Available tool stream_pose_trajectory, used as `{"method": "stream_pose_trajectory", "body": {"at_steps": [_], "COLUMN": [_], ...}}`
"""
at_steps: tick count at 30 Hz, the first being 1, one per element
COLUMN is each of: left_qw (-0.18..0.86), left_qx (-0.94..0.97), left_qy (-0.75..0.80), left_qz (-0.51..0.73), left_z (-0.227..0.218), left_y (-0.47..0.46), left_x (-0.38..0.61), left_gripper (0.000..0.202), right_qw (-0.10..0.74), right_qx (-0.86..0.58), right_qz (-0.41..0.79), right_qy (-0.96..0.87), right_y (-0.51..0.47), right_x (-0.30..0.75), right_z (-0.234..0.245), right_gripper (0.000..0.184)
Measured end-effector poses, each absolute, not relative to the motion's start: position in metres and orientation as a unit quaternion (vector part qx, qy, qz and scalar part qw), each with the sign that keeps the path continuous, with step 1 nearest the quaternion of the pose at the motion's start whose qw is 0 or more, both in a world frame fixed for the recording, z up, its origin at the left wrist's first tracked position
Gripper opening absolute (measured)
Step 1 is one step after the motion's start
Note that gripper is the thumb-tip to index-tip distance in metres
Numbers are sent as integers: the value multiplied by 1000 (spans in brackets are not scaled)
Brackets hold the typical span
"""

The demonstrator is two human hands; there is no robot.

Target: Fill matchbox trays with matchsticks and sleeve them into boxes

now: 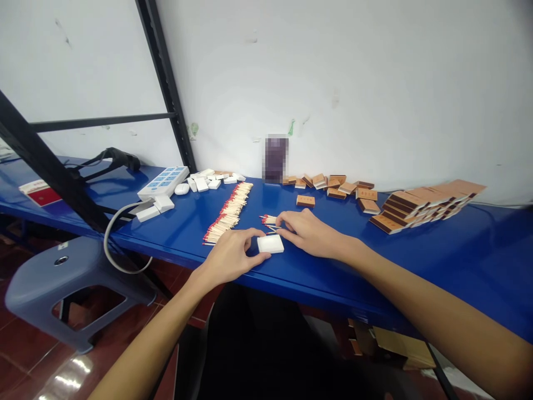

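A small white inner matchbox tray (270,244) lies near the front edge of the blue table (458,250). My left hand (233,254) rests beside it, thumb and fingers closed on its left end. My right hand (310,232) lies just behind and to the right of the tray, its fingertips pinched on a small bunch of red-tipped matches (270,221). A long row of loose matches (229,214) stretches away to the left of my hands.
Brown matchbox sleeves (333,186) lie scattered at the back, with a stacked row (425,205) at right. White trays (210,180) and a white power strip (163,182) with cable sit at back left. A grey plastic stool (62,278) stands left of the table; black shelf struts (50,166) cross there.
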State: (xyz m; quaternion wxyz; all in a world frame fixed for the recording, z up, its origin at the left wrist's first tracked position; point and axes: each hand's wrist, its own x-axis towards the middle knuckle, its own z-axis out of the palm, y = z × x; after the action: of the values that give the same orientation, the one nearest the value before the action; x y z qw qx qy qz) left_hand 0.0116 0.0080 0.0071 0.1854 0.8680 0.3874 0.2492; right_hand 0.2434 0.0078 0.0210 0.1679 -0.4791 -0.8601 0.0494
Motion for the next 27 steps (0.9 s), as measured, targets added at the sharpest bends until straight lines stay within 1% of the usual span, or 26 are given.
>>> {"method": "stream_pose_trajectory", "body": {"at_steps": [6,11,12,16,18,21,23,25,27], "left_qw": [173,173,177,205,215,214,211,194,168], "left_qx": [880,868,864,847,841,845,850,857,864], "left_qy": [372,390,394,419,430,425,412,400,388], "left_qz": [240,255,258,256,249,246,250,261,275], "left_z": [10,9,9,8,8,7,6,6,6], "left_y": [7,8,9,9,9,9,9,9,9], "left_x": [12,13,13,13,13,13,12,12,12], "left_gripper": [33,30,30,33,34,34,34,34,32], "right_qw": [130,100,109,187,180,127,119,143,192], "right_qx": [-497,-518,-519,-488,-456,-424,-422,-424,-439], "right_qz": [91,87,86,92,100,104,103,105,100], "right_qy": [-853,-845,-843,-847,-866,-891,-893,-888,-872], "right_y": [10,9,8,1,-3,-9,-10,-10,-8], "right_x": [239,239,239,239,238,235,234,233,233], "right_z": [14,15,17,25,29,30,30,30,29], "right_gripper": [20,16,16,19,19,20,20,20,22]}}
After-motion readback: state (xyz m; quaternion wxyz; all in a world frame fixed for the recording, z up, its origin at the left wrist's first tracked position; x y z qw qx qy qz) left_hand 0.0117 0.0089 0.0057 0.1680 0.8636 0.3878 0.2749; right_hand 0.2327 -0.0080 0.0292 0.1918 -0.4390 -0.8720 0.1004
